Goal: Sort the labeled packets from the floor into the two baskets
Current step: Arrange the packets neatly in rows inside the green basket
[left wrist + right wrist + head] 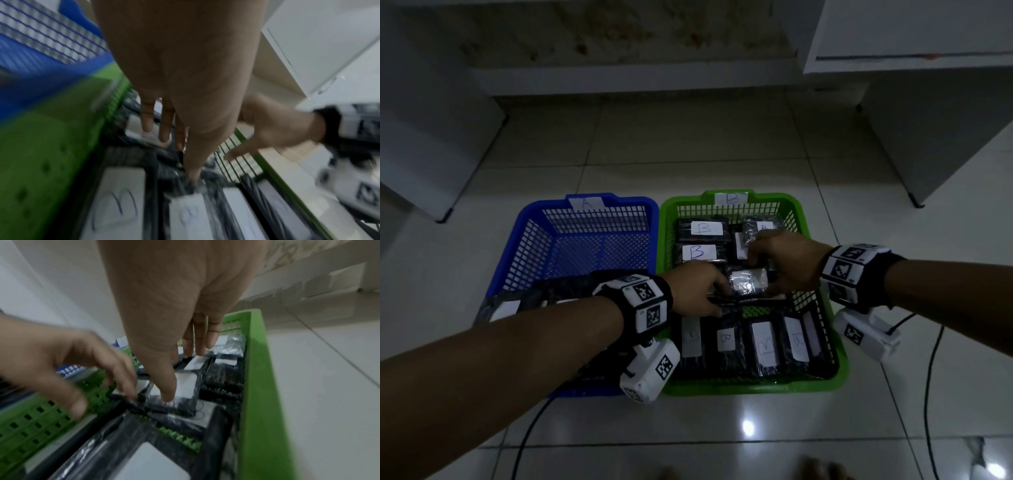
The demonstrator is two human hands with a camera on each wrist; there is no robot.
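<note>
A green basket point(722, 389) labelled B stands right of a blue basket point(525, 222) labelled A. The green one holds several black packets with white B labels. Both hands are inside it, around a shiny packet point(748, 281) at its middle. My right hand point(780, 263) reaches over that packet; in the right wrist view its thumb presses on the packet point(185, 386) and its fingers lie straight beyond it. My left hand point(698, 291) touches a dark packet edge beside it with its fingertips point(127, 392). Packets in the blue basket's near end are mostly hidden by my left arm.
White cabinets stand at the back left point(431, 137) and back right point(945, 137) on a pale tiled floor. Black cables point(931, 377) trail from both wrist cameras across the tiles. Toes show at the bottom edge point(822, 471).
</note>
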